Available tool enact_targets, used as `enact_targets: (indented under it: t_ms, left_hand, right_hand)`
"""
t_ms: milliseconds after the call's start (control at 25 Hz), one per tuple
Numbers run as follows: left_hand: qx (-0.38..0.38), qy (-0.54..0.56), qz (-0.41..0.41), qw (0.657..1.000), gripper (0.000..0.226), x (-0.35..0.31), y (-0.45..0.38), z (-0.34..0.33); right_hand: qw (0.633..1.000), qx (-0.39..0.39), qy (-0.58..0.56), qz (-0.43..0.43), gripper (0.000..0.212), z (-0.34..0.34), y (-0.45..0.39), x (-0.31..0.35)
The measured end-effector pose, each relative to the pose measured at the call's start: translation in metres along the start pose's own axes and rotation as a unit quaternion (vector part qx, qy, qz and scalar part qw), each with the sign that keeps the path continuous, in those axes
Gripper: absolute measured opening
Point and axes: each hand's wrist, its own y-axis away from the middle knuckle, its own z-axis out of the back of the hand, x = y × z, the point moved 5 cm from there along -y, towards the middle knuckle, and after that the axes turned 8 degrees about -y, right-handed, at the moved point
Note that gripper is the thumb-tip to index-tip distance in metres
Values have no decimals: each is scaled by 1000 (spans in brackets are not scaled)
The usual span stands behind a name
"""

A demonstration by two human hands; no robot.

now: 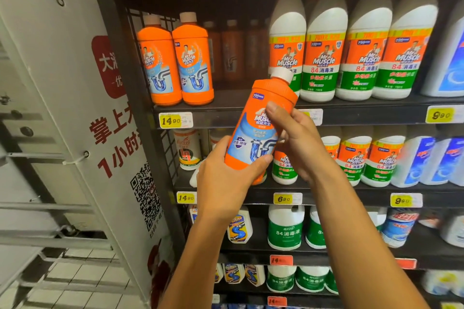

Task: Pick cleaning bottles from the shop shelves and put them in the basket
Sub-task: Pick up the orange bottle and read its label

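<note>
Now I hold the bottle (261, 130) tilted before the shelf (351, 118), left hand (223, 180) gripping its base, right hand (298, 143) pinching its shoulder; next, I judge, comes lowering it into an unseen basket.

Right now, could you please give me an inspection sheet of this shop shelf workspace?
Surface: dark shelves, several tiers, yellow and orange price tags.
Job's things: orange drain-cleaner bottle held tilted in front of the shelves; two matching orange bottles upright on the shelf; basket not in view.
Clutter: white disinfectant bottles in a row, more cleaners on the tiers below.
Hands: left hand grips the bottle's base; right hand holds its upper side.
Cables: nothing seen.
Surroundings: white sign panel with red text and QR code at left; tiled floor.
</note>
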Motion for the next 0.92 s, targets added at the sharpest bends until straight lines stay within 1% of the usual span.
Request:
enact_targets:
  t_ms: [80, 120, 160, 200, 240, 320, 400, 440, 520, 600, 680, 720, 760, 800, 920]
  left_hand:
    - [-8, -43, -8, 999, 62, -7, -6, 3]
    - [-2, -28, 3, 1000, 69, -10, -10, 5]
    - [14, 16, 18, 1000, 69, -12, -15, 5]
    - [36, 63, 26, 997, 61, -16, -20, 6]
    - [54, 95, 27, 994, 47, -20, -22, 6]
    - [65, 110, 11, 992, 22, -26, -25, 5]
    - [69, 117, -8, 991, 10, -30, -24, 1]
    - [76, 121, -13, 990, 9, -30, -23, -2]
    - [103, 138, 0, 985, 19, -27, -22, -9]
    - [174, 155, 26, 972, 27, -22, -19, -19]
    - [262, 185, 46, 946, 34, -15, -13, -33]
    - [291, 208, 48, 933, 37, -12, -10, -39]
    - [308, 231, 41, 922, 41, -9, -7, -44]
    - [314, 245, 27, 917, 48, -6, -6, -48]
    - [303, 242, -1, 922, 72, -4, -6, -54]
  right_hand:
    - [994, -32, -92, -42, 65, 4, 3, -10]
    - [987, -52, -138, -64, 71, 7, 3, -14]
    - [979, -71, -172, -80, 75, 10, 3, -17]
    - [973, -86, -196, -91, 78, 13, 3, -19]
    - [968, -97, -209, -98, 79, 16, 3, -19]
    - [965, -105, -219, -102, 79, 21, 2, -16]
    - [966, -106, -212, -99, 78, 27, 2, -12]
    - [968, -107, -206, -96, 77, 30, 2, -9]
    - [976, -97, -176, -86, 75, 34, 4, -1]
    - [990, -80, -97, -60, 69, 39, 6, 10]
    - [999, -46, -4, -15, 55, 43, 8, 24]
    - [999, -21, 27, 13, 46, 44, 10, 31]
    - [998, 7, 53, 37, 41, 44, 11, 38]
    - [995, 32, 80, 58, 42, 44, 13, 44]
    - [986, 69, 128, 80, 51, 44, 16, 52]
